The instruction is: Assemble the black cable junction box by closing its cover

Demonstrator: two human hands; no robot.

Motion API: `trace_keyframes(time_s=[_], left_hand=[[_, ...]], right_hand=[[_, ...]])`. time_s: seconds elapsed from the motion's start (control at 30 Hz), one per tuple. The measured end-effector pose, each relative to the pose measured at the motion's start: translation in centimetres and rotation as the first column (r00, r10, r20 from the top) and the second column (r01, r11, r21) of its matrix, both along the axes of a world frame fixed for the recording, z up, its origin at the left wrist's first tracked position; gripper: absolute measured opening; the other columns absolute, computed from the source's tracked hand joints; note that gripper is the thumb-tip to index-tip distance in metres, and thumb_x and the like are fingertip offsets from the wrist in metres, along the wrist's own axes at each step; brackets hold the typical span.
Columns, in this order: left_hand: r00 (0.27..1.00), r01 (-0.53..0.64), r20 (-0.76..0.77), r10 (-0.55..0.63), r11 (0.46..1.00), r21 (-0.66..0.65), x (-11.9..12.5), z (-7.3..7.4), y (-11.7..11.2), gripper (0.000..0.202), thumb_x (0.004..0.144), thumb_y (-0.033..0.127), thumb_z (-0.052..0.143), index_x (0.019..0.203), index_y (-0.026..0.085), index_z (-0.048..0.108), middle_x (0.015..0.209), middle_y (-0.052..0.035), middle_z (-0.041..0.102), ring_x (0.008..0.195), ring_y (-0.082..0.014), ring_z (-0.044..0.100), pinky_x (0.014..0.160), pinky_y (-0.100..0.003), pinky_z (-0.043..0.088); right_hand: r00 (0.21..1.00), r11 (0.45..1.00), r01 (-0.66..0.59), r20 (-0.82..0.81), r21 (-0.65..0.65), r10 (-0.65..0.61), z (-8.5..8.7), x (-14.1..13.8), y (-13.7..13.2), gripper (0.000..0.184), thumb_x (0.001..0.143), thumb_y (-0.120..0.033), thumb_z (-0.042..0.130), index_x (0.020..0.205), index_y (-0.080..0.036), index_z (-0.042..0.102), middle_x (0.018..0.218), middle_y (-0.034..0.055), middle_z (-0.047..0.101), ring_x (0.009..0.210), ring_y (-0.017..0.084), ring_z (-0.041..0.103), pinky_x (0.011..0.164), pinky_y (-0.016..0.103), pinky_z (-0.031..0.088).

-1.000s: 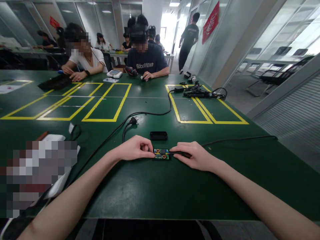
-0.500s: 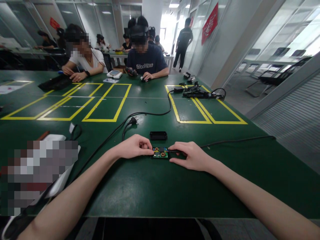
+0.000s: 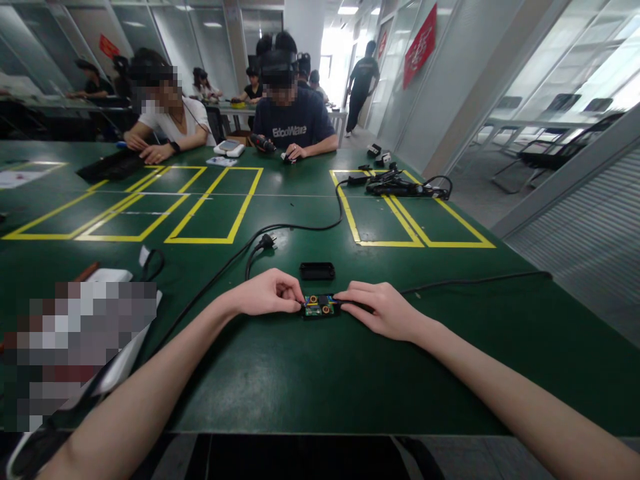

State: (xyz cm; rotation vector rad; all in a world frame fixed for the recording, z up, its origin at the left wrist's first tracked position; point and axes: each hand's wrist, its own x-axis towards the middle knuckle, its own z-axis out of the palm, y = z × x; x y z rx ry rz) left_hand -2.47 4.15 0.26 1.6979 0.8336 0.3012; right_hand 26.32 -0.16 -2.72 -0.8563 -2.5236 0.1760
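A small green circuit board with copper coils and coloured wires sits in an open black case on the table in front of me. At the case's left end my left hand is closed, thumb and forefinger pinching where a cable enters; the fingers partly hide it. My right hand pinches the black cable at the right end, fingertips by the blue and yellow wires. Just beyond the board lies the empty black case half. A cable with a plug runs down behind my left hand.
Yellow tape marks line the green table. A bundle of black cables lies at the far right, with a long cable trailing left from it. A blurred pile is at the left. Two people work across the table.
My right thumb and fingers have drawn closer together on the cable at the case's right end. My left fingertips have shifted slightly left. A person in the background has walked farther away.
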Motion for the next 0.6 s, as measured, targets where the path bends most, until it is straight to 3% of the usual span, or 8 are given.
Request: trace_keyframes(time_s=[0.2,0.4,0.6], left_hand=[[0.999,0.023,-0.032,-0.022,1.0,0.015,0.02,-0.07,-0.16,0.022,0.074,0.034,0.074,0.079,0.013,0.075,0.062,0.0015,0.063,0.058,-0.0097,0.05,0.056,-0.022,0.036],[0.998,-0.048,-0.024,0.053,0.981,0.187,0.3,-0.36,-0.49,0.017,0.073,0.027,0.072,0.084,0.015,0.071,0.06,0.005,0.058,0.055,-0.009,0.049,0.055,-0.021,0.037],[0.999,-0.041,-0.016,0.047,0.969,0.242,0.19,-0.37,-0.25,0.013,0.076,0.028,0.073,0.077,0.015,0.07,0.063,0.0027,0.061,0.058,-0.0101,0.053,0.057,-0.021,0.041]], right_hand=[[1.0,1.0,0.001,0.004,0.013,-0.001,-0.08,-0.03,0.01,0.032,0.109,-0.029,0.045,0.116,-0.016,0.074,0.095,0.0072,0.073,0.073,0.015,0.069,0.063,0.026,0.05],[0.999,0.998,0.006,-0.043,-0.056,-0.008,-0.21,0.07,-0.11,0.029,0.105,-0.03,0.053,0.126,-0.019,0.069,0.097,0.0073,0.075,0.078,0.017,0.071,0.067,0.027,0.054],[0.991,0.995,-0.029,-0.134,-0.093,0.017,-0.25,0.05,0.2,0.023,0.105,-0.026,0.052,0.111,-0.022,0.074,0.1,0.0092,0.075,0.09,0.021,0.071,0.077,0.034,0.058]])
